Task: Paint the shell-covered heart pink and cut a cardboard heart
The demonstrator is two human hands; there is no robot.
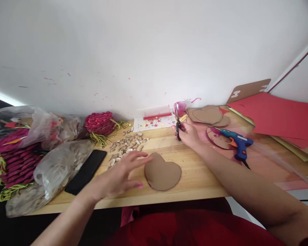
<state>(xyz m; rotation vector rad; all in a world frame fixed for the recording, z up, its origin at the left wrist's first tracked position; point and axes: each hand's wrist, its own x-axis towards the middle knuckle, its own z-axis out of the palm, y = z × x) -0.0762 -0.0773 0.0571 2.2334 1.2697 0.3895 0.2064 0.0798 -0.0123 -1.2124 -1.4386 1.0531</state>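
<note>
A heart cut from brown cardboard (163, 174) lies flat near the front edge of the wooden table. Just left of it my left hand (122, 174) hovers with fingers spread, holding nothing; its fingertips come close to the heart's left edge. My right hand (188, 134) is closed around the black handles of a pair of scissors (178, 124), whose blades point up toward the wall. Behind the scissors stands a small cup with pink stains (179, 108). Shelled-looking peanut shells (129, 141) are scattered beyond my left hand.
A blue glue gun (238, 141) rests on a pink-stained round piece at right, its cord trailing. Cardboard hearts (207, 115) and red sheets (279, 116) lie behind it. A black phone (87, 172), plastic bags (59, 171) and magenta braided pieces (100, 123) occupy the left.
</note>
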